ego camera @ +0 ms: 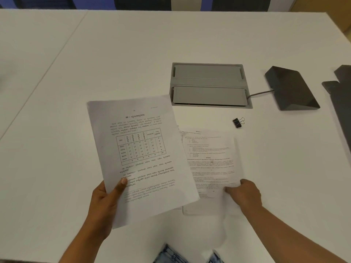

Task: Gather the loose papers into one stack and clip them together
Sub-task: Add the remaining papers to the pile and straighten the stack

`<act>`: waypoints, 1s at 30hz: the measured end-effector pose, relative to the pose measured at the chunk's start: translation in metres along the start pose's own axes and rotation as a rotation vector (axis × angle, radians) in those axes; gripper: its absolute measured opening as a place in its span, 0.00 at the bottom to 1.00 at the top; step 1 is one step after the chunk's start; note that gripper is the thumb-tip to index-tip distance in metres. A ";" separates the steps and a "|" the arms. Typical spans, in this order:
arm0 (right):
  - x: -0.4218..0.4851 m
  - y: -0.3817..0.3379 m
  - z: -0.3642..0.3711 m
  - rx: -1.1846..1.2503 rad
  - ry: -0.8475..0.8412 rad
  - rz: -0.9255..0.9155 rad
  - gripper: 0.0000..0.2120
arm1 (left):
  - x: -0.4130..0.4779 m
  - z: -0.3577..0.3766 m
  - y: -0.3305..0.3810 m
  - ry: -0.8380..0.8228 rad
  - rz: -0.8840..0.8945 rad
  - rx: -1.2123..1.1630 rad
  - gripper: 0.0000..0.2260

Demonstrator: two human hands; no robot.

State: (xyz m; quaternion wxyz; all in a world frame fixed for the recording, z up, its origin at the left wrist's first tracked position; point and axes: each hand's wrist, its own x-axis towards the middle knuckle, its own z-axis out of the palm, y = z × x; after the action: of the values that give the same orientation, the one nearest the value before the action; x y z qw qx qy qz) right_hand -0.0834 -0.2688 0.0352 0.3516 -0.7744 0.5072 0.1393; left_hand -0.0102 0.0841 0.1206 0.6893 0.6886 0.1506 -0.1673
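- Your left hand (106, 198) held one printed sheet (140, 158) lifted off the white table (114, 54), thumb pressed on its face near the lower left edge, fingers closed behind it. The sheet carried a heading, a table and several paragraphs, and was tilted with its top leaning left.
- Your right hand (245, 194) rested on the remaining papers (210, 160), which lay flat on the table to the right of the held sheet. Its fingers pinched their lower right area; whether they had lifted a sheet, I could not tell.
- The held sheet overlapped the left edge of the flat papers.
- The binder clip (238, 122) lay on the table, beyond the papers and to their right, apart from both hands and untouched.
- A grey cable hatch (209, 84) sat in the tabletop further back, with a dark wedge-shaped device (290, 88) beside it, joined by a cable.
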 end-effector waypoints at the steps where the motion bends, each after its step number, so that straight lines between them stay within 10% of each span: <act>1: -0.001 -0.001 0.001 0.056 0.007 -0.017 0.11 | -0.001 0.000 0.000 0.004 -0.003 -0.011 0.10; 7: -0.008 -0.017 0.025 0.132 0.047 -0.051 0.16 | -0.005 -0.004 -0.003 -0.003 0.007 0.022 0.39; 12: -0.023 -0.036 0.046 -0.122 0.091 -0.019 0.40 | -0.008 -0.011 -0.006 0.023 -0.030 0.014 0.16; 16: -0.022 -0.043 0.049 -0.035 0.033 0.027 0.38 | -0.009 -0.024 -0.009 0.057 -0.059 0.023 0.13; 21: -0.016 -0.040 0.040 -0.061 -0.022 0.013 0.27 | -0.011 -0.033 -0.010 0.062 -0.057 0.053 0.33; 30: -0.022 -0.044 0.039 -0.041 0.032 0.080 0.41 | -0.009 -0.031 -0.018 0.091 -0.098 0.064 0.09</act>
State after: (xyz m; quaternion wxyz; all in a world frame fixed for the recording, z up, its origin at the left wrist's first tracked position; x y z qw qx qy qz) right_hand -0.0493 -0.2165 0.0376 0.3215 -0.7627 0.5403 0.1514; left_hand -0.0254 0.1150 0.1081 0.6504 0.7088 0.2101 -0.1741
